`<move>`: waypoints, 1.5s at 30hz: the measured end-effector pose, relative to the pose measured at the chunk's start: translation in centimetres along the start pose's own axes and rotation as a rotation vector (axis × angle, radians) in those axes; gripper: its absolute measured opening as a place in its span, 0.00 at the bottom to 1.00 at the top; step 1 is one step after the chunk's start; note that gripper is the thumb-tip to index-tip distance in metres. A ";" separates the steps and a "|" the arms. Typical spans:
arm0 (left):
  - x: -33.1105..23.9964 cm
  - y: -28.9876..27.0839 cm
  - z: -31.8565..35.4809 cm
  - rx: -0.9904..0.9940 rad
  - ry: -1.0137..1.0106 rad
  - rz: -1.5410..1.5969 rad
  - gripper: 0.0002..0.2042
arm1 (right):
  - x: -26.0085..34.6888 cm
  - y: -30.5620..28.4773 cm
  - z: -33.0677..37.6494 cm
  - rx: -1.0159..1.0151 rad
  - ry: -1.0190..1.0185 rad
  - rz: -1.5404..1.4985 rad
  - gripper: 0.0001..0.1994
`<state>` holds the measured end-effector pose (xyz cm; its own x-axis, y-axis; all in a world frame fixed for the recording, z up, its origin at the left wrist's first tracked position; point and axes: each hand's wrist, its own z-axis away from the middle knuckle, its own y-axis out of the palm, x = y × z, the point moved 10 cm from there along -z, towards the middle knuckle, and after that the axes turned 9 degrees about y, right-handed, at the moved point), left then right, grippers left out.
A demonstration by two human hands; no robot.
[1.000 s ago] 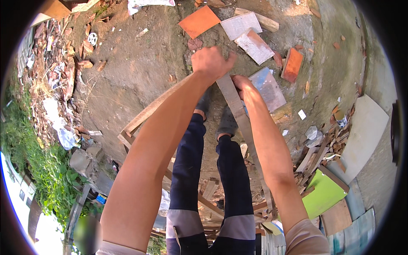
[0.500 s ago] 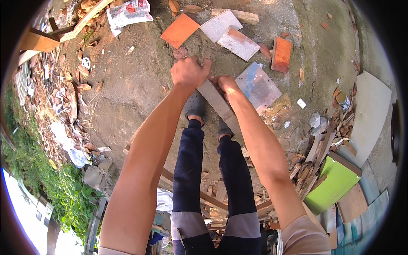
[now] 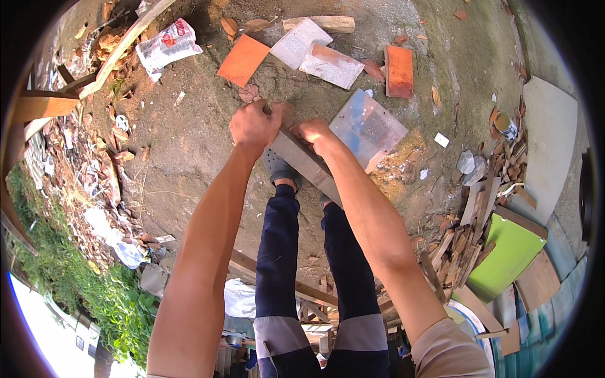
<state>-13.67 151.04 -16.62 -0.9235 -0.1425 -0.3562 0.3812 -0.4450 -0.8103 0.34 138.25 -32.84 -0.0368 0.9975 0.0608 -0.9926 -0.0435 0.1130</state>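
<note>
Plank (image 3: 309, 165): one long grey wooden board, weathered and flat-faced, running on a slant from the upper left near the hands down to the right, where it passes behind the right forearm; it lies above the person's shoes and the bare dirt ground (image 3: 189, 138).
Left hand (image 3: 254, 124): one, fist closed around the upper end of the plank, knuckles up.
Right hand (image 3: 315, 132): one, fingers curled over the plank's edge just beside the left hand, gripping it.
Legs: two, in dark blue trousers with grey knee panels, standing under the plank.
Pale slab (image 3: 549, 148): one, large and grey, lying at the right edge.
Green panel (image 3: 507, 255): one, bright green, tilted among wood scraps at the lower right.
Clear sheet (image 3: 368, 128): one, glossy and squarish, on the dirt just right of the right hand.
Flat tiles: four in a group above the hands, namely one orange square (image 3: 242, 60), two whitish pieces (image 3: 296, 43), and one red brick-coloured block (image 3: 399, 70).
Printed bag (image 3: 167, 45): one, crumpled, white and red, at the upper left.
</note>
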 end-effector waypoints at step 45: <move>-0.6 0.2 -0.6 0.152 0.016 -0.060 0.22 | 6.6 -8.4 12.3 -0.348 -0.367 -0.036 0.11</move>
<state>-13.03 151.58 -16.84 -0.9432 -0.0979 -0.3175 0.3132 -0.5814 -0.7510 9.89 144.53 -21.19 -0.0211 0.9096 0.4148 -0.9744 0.0742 -0.2122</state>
